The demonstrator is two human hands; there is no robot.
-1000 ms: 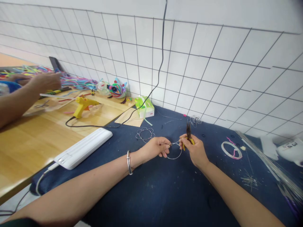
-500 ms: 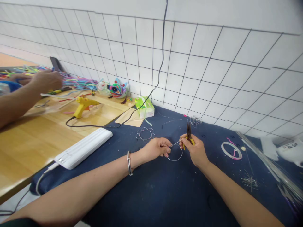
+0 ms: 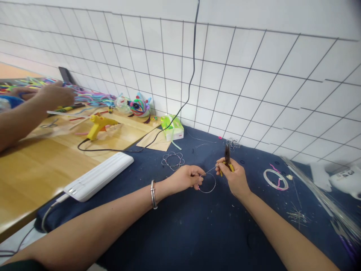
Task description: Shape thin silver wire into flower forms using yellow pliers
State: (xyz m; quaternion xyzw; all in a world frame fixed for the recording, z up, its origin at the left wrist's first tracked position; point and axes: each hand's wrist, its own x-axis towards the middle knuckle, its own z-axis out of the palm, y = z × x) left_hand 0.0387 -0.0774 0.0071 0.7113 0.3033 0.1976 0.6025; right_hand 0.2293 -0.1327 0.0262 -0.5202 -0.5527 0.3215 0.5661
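Observation:
My left hand (image 3: pixel 188 177) is closed, pinching a round wire hoop (image 3: pixel 208 192) by its left side above the dark blue cloth. From that pinch a straight wire end runs up and right to my right hand (image 3: pixel 234 175). My right hand grips yellow-handled pliers (image 3: pixel 227 154), jaws pointing up and away, while its thumb and forefinger hold the wire end. The jaws touch no wire that I can see. Just beyond my left hand lies a flower-shaped wire piece (image 3: pixel 172 161) with looped petals.
A white power strip (image 3: pixel 100 176) lies left, by a wooden board bearing a yellow glue gun (image 3: pixel 97 126). Another person's hand (image 3: pixel 58 94) works over pipe cleaners. Tissues (image 3: pixel 172 128) stand at the wall. Right are a tape roll (image 3: pixel 275 179), wire scraps (image 3: pixel 298 217) and long wires (image 3: pixel 316 192).
My right hand and the pliers have moved slightly right, away from my left hand, and more wire shows between the hands. The hoop has shifted a little left.

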